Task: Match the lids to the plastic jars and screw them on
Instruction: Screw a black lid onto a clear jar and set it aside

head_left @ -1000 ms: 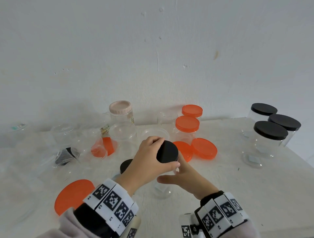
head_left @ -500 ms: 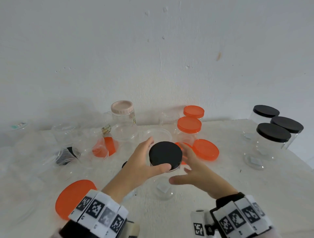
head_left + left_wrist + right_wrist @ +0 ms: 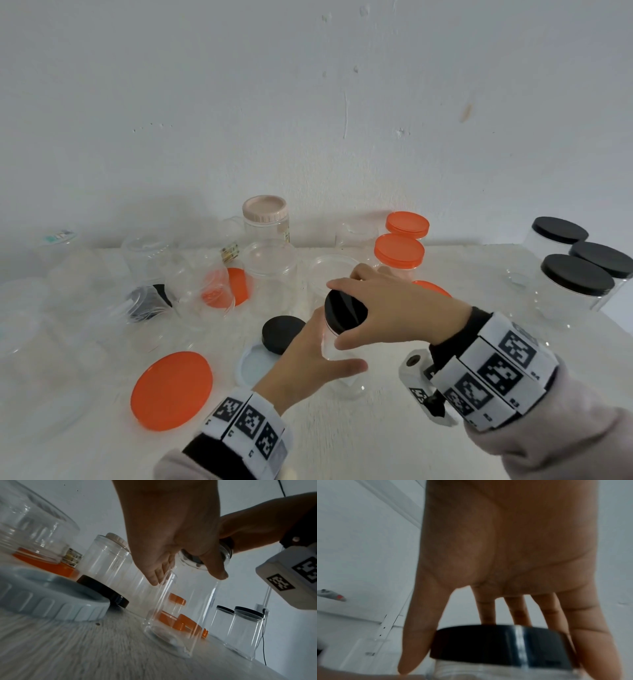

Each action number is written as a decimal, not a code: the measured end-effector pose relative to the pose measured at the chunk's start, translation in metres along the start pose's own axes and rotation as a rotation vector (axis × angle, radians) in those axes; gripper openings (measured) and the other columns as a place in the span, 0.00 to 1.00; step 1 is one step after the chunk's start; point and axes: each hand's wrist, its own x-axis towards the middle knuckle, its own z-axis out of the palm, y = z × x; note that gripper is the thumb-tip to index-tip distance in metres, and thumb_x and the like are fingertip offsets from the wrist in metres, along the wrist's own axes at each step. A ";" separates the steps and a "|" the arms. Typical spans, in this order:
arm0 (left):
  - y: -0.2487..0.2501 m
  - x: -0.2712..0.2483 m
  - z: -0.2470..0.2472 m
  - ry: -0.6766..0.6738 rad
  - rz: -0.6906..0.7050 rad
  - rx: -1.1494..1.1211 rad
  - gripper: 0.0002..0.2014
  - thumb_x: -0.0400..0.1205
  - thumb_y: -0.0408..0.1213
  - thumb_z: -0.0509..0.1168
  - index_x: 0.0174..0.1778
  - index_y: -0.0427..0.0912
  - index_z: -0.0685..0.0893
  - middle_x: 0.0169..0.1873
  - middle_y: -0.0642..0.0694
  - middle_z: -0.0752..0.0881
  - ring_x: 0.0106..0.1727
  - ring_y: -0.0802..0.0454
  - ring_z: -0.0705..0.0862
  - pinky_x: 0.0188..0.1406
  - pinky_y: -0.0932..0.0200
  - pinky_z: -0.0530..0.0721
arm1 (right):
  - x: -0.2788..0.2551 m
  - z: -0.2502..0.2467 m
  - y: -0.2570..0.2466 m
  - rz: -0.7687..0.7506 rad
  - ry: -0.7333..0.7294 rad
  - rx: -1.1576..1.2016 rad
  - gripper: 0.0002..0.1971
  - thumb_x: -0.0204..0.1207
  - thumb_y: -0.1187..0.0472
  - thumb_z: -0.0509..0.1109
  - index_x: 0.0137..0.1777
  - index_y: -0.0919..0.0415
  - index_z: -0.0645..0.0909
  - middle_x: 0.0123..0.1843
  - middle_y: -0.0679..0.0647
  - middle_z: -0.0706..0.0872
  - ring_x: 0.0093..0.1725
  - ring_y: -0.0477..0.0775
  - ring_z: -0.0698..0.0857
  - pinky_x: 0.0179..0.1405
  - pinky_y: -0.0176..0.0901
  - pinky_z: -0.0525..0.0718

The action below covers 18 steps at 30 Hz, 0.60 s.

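Note:
A clear plastic jar stands on the white table, near its middle. On top of it sits a black lid. My right hand comes over from the right and grips the lid's rim with thumb and curled fingers; the right wrist view shows the black lid between its fingers. My left hand holds the jar's body from the left, thumb across the front. In the left wrist view the clear jar sits between the left hand's fingers and thumb.
A loose black lid leans on a pale blue lid, with a large orange lid to their left. Three black-lidded jars stand at the right, orange-lidded jars and a pink-lidded jar at the back, several open clear jars at the left.
The hands have swapped places: my left hand left the lid and dropped to the jar's body, and my right hand rose from the jar's side and closed over the lid.

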 end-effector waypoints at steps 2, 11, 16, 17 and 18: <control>-0.003 0.000 0.000 0.003 0.001 -0.006 0.45 0.66 0.57 0.79 0.76 0.64 0.61 0.67 0.69 0.75 0.70 0.69 0.73 0.73 0.56 0.72 | 0.001 -0.003 -0.002 0.017 -0.031 -0.046 0.41 0.67 0.34 0.70 0.79 0.39 0.59 0.61 0.47 0.69 0.61 0.54 0.69 0.57 0.52 0.79; -0.008 0.003 -0.001 0.006 0.001 0.029 0.41 0.67 0.57 0.78 0.70 0.73 0.60 0.62 0.75 0.75 0.64 0.79 0.71 0.56 0.81 0.69 | 0.009 -0.020 -0.003 -0.034 -0.109 -0.026 0.37 0.63 0.42 0.78 0.72 0.41 0.69 0.53 0.43 0.71 0.53 0.47 0.76 0.43 0.39 0.78; -0.012 0.005 -0.001 -0.003 -0.001 0.004 0.42 0.66 0.58 0.78 0.72 0.68 0.62 0.64 0.73 0.75 0.67 0.76 0.71 0.60 0.76 0.67 | 0.013 -0.029 0.003 -0.084 -0.196 -0.015 0.40 0.63 0.47 0.80 0.75 0.39 0.66 0.63 0.43 0.72 0.62 0.47 0.73 0.55 0.43 0.80; -0.012 0.004 -0.001 0.000 -0.009 0.007 0.41 0.66 0.58 0.78 0.71 0.70 0.62 0.64 0.74 0.75 0.66 0.76 0.71 0.59 0.75 0.68 | 0.014 -0.030 0.004 -0.090 -0.205 -0.010 0.40 0.63 0.48 0.80 0.75 0.38 0.66 0.63 0.42 0.72 0.62 0.46 0.72 0.56 0.43 0.79; -0.012 0.004 -0.001 0.003 -0.016 0.009 0.40 0.66 0.58 0.78 0.69 0.72 0.62 0.63 0.75 0.75 0.66 0.77 0.71 0.58 0.76 0.68 | 0.014 -0.030 0.004 -0.091 -0.206 -0.002 0.40 0.63 0.47 0.80 0.75 0.38 0.67 0.63 0.42 0.72 0.62 0.46 0.73 0.57 0.42 0.80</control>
